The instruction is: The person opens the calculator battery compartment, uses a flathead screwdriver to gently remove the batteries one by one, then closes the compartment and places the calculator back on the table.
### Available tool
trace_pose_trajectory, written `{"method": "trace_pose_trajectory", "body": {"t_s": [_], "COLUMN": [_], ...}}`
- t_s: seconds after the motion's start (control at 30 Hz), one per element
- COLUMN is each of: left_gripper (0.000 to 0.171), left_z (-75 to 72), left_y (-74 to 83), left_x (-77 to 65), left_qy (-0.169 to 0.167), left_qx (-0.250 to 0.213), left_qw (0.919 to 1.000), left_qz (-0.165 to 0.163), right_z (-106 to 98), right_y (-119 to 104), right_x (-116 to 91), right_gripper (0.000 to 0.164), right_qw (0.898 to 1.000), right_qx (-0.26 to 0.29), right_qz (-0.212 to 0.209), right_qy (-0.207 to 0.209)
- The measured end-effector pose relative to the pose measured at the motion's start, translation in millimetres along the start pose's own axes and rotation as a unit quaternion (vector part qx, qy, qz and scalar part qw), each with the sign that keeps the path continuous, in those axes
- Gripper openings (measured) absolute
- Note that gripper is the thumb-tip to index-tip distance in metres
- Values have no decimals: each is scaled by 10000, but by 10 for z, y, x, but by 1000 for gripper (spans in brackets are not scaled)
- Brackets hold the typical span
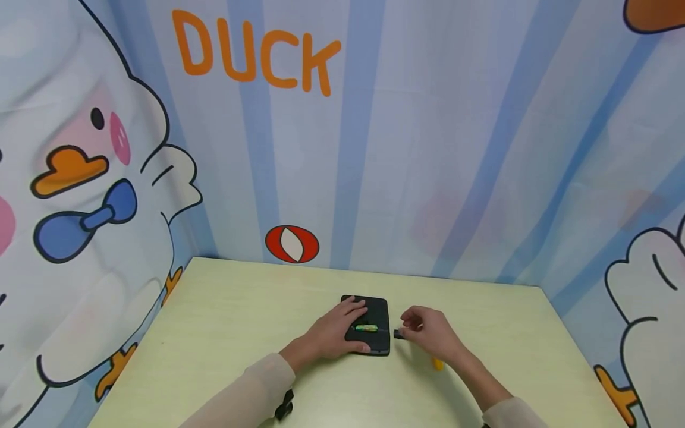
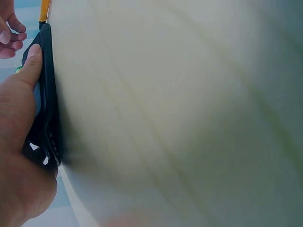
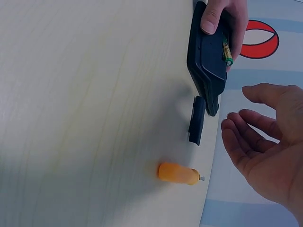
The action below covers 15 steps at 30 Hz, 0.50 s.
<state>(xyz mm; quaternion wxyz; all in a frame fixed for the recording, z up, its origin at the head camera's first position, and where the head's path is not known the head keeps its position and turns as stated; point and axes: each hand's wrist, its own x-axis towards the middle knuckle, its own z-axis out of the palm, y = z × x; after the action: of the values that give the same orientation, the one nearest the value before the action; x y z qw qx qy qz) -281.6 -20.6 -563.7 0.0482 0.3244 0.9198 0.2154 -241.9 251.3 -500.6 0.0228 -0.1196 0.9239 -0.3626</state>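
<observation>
A flat black device (image 1: 379, 343) lies on the table with its battery side up. One green-and-gold battery (image 3: 227, 52) shows in it. My left hand (image 1: 333, 330) holds the device, fingers over its top and thumb along the near edge. To the right, my right hand (image 1: 432, 334) hovers with loosely bent fingers; the right wrist view shows nothing between them. A small black cover (image 3: 196, 120) lies by the device's right end, below those fingers. Nearer the right wrist is a short orange tool (image 3: 177, 173) with a small metal tip, mostly hidden by the forearm in the head view.
The pale wooden table (image 1: 241, 309) meets a striped curtain (image 1: 417, 148) with duck prints at its back edge. A small black object (image 1: 285, 406) sits beside the left sleeve.
</observation>
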Motion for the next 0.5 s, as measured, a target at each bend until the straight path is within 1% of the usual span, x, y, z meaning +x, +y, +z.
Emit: {"method": "trace_pose_trajectory", "body": {"t_s": [0.23,0.5], "left_gripper": [91,90], "left_z": [-4,-9], "left_y": [11,9], "left_x": [-7,2], "left_qy": [-23,-24], "left_qx": [25,47], "left_qw": [10000,10000], "left_qz": [-16,24], "right_z": [46,109], "right_y": [-32,-29], "right_x": [-8,7], "right_gripper": [24,27], "right_qw": [9999,9993], "right_qx": [110,112], "right_qz": [-98,-356], "right_qy": [-55,-51]}}
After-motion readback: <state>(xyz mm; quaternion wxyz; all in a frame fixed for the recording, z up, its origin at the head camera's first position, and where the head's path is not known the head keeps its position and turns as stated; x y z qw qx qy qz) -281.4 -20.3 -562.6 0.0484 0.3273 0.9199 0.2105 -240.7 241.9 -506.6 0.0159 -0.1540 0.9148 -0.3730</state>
